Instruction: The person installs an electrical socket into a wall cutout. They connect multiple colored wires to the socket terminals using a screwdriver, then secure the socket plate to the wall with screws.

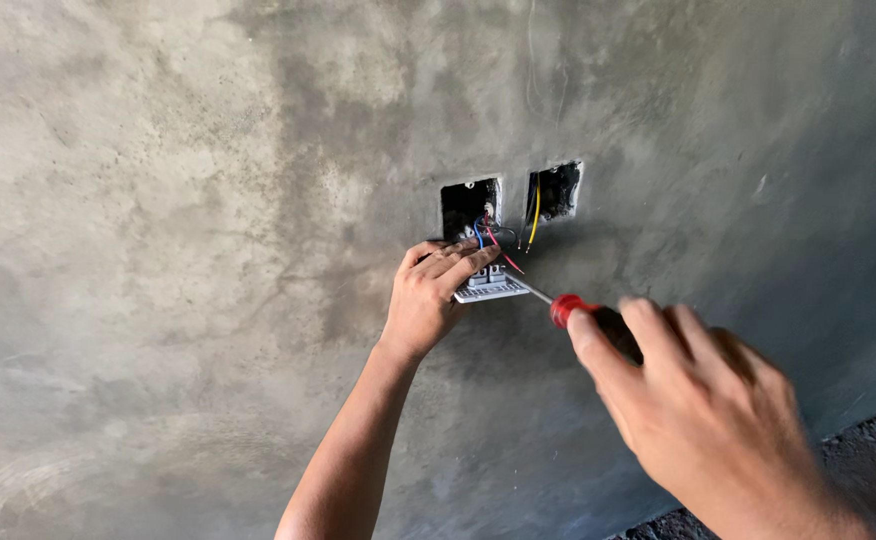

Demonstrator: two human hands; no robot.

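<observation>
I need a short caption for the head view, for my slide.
Left hand holds a white switch at a wall box; right hand drives a red screwdriver into it.

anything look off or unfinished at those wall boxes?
Yes. The right wall box is open with yellow wire hanging out. The white switch plate hangs off the left box, tilted, held by the left hand.

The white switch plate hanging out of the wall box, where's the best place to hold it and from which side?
Probably by the switch plate's body behind the flat face, coming from the left, as the left hand does. Wires rise into the wall box above, and the screwdriver comes in from the right.
</observation>
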